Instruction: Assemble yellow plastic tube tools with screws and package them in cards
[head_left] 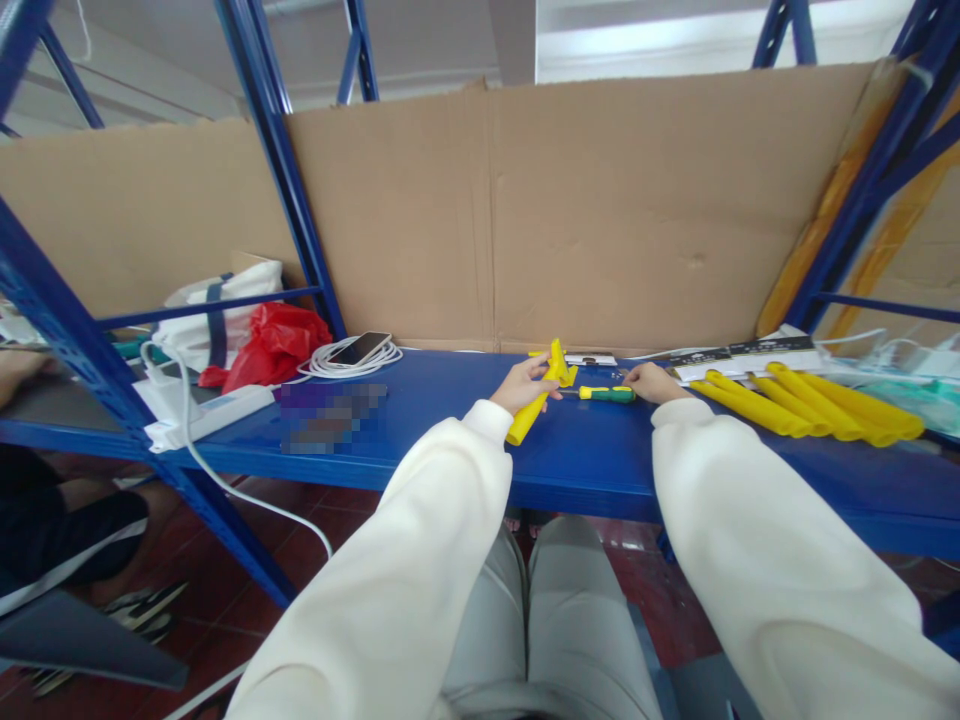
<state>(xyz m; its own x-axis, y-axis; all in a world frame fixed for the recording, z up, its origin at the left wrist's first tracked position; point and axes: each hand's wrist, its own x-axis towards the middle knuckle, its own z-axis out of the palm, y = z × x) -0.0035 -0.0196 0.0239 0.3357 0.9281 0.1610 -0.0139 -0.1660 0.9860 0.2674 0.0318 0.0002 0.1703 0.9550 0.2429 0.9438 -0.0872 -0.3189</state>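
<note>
My left hand [525,383] is closed around a yellow tool with a thick tubular handle [527,420] and a flared, angular head. The tool is tilted, its head away from me and its handle end near the shelf's front. Just right of it lies a screwdriver [607,394] with a green and yellow handle, its shaft toward my left hand. Beyond the screwdriver handle, my right hand [652,382] rests low at the blue surface, fingertips drawn together. Tiny bits lie by those fingertips; whether they hold one is too small to tell.
Several yellow tubular handles [795,402] lie at right beside black-and-white packaging [750,356]. A white flat piece [590,360] lies behind the screwdriver. Leftward are a phone [364,348] on coiled white cable, a red bag [274,345] and a power strip [225,410]. Cardboard [600,210] walls the back. Another person sits far left.
</note>
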